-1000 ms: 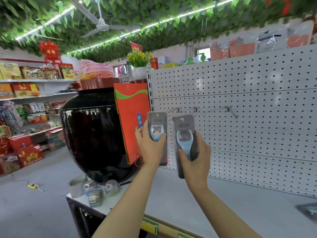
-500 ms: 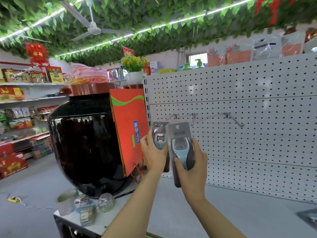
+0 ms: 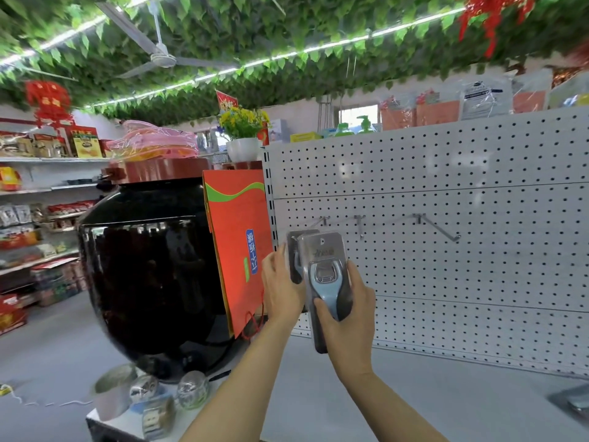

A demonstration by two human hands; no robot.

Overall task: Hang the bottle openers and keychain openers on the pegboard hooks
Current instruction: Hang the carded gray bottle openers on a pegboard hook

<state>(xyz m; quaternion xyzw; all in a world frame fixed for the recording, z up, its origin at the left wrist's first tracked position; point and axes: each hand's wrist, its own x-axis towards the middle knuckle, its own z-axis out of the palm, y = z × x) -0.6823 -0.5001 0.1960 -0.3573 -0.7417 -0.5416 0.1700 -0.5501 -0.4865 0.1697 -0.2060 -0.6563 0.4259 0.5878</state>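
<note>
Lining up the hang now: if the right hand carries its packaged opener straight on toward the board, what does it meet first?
Probably the middle hook, just above the card's hang hole on the bottle opener package gripped by the right hand. Behind it lies the pegboard. Depth is unclear from one view.

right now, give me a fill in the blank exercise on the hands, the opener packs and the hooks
1. The right hand holds a packaged opener with a ____ handle.
2. The left hand holds a second pack, mostly hidden ____ the first.
3. The number of hooks on the pegboard is ____.
4. The openers hanging on those hooks number ____.

Missing words: blue; behind; three; none
</note>
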